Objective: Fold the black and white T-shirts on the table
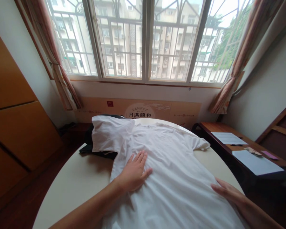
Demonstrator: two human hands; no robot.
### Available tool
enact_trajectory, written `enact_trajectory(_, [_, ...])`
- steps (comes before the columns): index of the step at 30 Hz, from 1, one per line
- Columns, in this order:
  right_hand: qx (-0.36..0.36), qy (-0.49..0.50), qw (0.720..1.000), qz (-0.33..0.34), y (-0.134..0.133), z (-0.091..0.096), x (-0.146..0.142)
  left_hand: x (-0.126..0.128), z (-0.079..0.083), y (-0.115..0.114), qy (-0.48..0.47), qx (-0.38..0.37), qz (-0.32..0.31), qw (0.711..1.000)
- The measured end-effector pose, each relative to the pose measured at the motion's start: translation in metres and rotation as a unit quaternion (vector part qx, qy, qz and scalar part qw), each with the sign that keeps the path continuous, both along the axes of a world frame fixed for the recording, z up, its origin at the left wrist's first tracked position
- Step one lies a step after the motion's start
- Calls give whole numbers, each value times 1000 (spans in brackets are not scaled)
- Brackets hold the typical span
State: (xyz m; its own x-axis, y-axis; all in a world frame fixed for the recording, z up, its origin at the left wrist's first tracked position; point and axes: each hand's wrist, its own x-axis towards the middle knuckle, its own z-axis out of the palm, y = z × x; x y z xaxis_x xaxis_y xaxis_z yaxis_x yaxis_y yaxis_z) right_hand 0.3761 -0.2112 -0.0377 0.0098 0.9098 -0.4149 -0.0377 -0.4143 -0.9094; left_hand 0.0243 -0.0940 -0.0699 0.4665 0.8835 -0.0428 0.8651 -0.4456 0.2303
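A white short-sleeved T-shirt (171, 159) lies spread out on a round cream table (81, 178), collar toward the window. My left hand (134, 171) rests flat on the shirt's left side, fingers stretched out and slightly apart. At the garment's right edge lies my right hand (226, 190), palm down with fingers extended along the fabric. Neither hand holds anything. The left sleeve drapes over a dark garment (97, 149) at the table's far left.
A wooden side table (216, 128) with white papers (256, 160) and a pen stands to the right. Wooden cabinets (14, 121) fill the left wall. A barred window (145, 38) with curtains lies ahead, above a printed cardboard panel (140, 109).
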Motion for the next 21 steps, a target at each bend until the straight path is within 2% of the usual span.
enact_trajectory(4, [52,-133,989,35,2,1,30,1,2,0,4,-7,2,1000])
enact_trajectory(8, [123,-246,958,79,1,-20,59,2,4,1,16,-11,3,1000])
enact_trajectory(10, [133,-310,940,54,1,-35,70,3,9,-5,26,-15,10,1000])
enact_trajectory(12, [144,-390,909,7,5,-50,79,5,14,-17,31,-17,0,999])
enact_trajectory(14, [174,-464,868,-24,16,-61,84,11,19,-34,15,-13,-71,997])
enact_trajectory(16, [236,-503,831,-12,31,-66,81,19,18,-53,-17,-8,-201,979])
enact_trajectory(18, [309,-510,802,37,48,-66,68,28,11,-70,-47,-13,-319,946])
enact_trajectory(21, [344,-518,769,149,75,-60,35,39,-5,-84,-87,-37,-408,908])
